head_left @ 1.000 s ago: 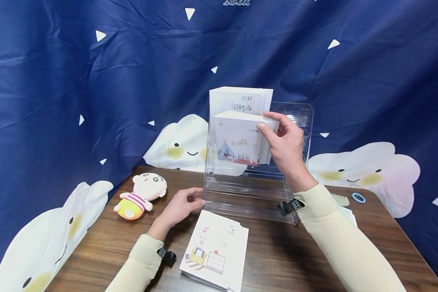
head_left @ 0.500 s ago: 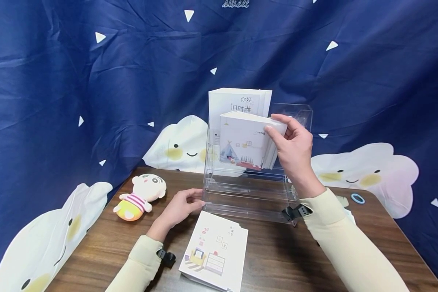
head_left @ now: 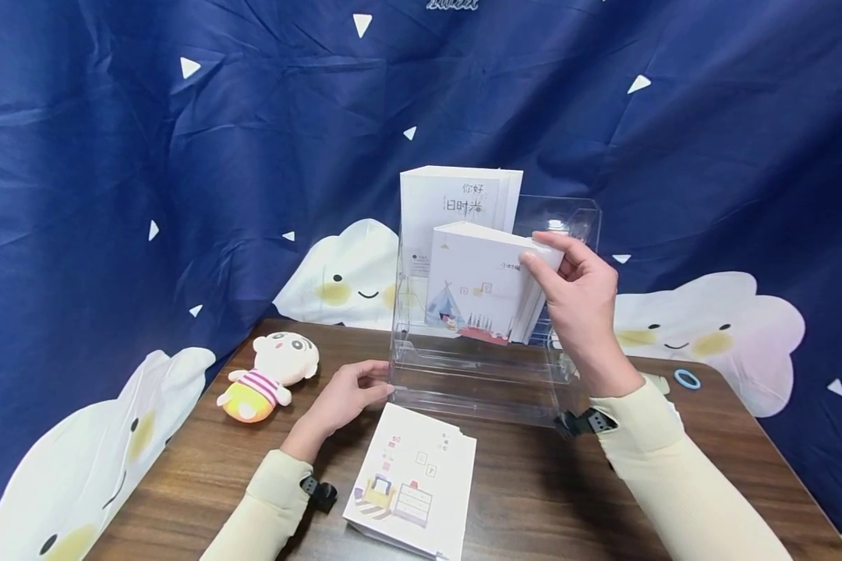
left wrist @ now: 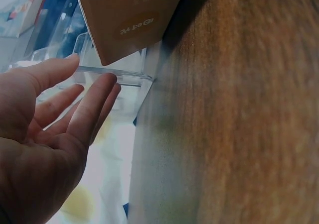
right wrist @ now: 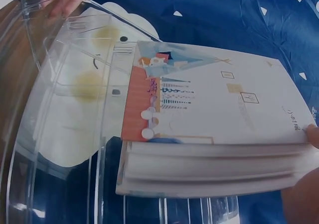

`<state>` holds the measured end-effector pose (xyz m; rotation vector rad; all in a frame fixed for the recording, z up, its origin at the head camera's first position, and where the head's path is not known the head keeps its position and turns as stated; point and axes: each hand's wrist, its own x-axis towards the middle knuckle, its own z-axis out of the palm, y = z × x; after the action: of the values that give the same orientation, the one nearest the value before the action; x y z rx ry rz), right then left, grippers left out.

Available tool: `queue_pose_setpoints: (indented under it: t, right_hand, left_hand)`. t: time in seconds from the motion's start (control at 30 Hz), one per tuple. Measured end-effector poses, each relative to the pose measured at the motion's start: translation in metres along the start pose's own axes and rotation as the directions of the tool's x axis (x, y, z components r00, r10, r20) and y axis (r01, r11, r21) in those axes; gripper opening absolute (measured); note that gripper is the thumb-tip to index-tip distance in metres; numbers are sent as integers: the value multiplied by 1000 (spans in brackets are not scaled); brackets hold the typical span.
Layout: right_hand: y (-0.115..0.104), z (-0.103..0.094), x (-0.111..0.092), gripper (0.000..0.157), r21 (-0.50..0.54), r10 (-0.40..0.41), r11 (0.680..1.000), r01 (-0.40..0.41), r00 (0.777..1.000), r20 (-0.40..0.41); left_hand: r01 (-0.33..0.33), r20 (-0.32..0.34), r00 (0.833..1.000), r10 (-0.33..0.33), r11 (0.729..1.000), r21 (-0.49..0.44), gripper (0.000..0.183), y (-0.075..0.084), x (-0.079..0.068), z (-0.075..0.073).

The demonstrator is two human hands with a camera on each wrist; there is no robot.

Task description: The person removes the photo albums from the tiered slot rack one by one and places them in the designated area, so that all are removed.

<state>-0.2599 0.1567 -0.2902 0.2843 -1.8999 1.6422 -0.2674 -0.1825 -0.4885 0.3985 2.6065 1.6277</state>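
Right hand (head_left: 581, 308): pinching small books (head_left: 479, 284) by top right corner, in front of clear rack (head_left: 477, 366).
Left hand (head_left: 342, 403): fingers relaxed at rack's left side.
Book pile (head_left: 414, 479): on tabletop (head_left: 526, 499), near side.
Doll (head_left: 263, 382): left of rack.

A white plush doll in pink stripes (head_left: 270, 378) and a light-blue ring (head_left: 687, 379) lie on brown wood-grained tabletop (head_left: 526, 483) before navy cloud-printed cloth (head_left: 288, 140).
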Motion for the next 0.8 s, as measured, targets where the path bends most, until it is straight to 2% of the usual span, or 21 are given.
queue_pose_setpoints:
  t: [0.47,0.8]
  right_hand:
    - [6,-18,-16,36,-29,49,998,-49,999,-10]
    - [7,-36,-29,36,77,103,992,-103,995,-1]
  left_hand:
    - [-10,-1,1000,10,1000,1,49,-2,0,-1]
    - [-15,1,1000,15,1000,-6,48,-1,0,0]
